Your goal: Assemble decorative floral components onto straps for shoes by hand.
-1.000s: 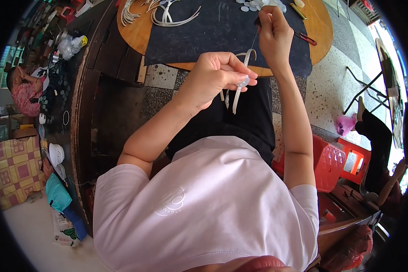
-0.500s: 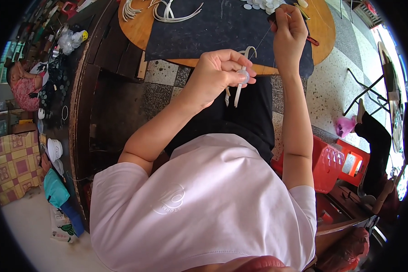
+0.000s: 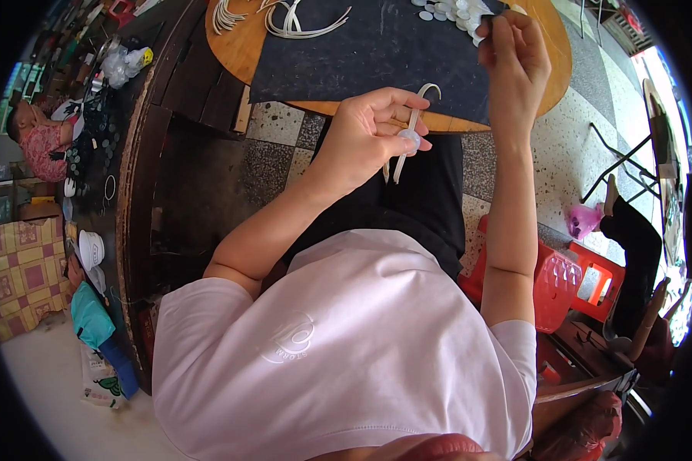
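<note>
My left hand (image 3: 354, 142) pinches a pale, round, translucent disc (image 3: 410, 138) against a narrow cream strip (image 3: 433, 88). The strip curls over above the fingers, and its straight ends hang below them, over my lap. Off to the right, my raised right hand (image 3: 519, 73) has its fingers drawn together at the tips beside a pile of pale discs (image 3: 447, 11). A small dark thing shows at those fingertips, too small to name. Under both hands' far side lies a dark mat (image 3: 361, 61).
The mat covers a rounded wooden table (image 3: 234, 50). Cream strips (image 3: 304, 32) lie at its far left. A red plastic stool (image 3: 553, 288) stands at my right, with a pink bag (image 3: 584, 220) beyond. Other people sit at the far left and right.
My right hand has moved right and slightly nearer, away from the left one. The thread seen stretching between the hands earlier no longer shows clearly. My left hand keeps its pinch.
</note>
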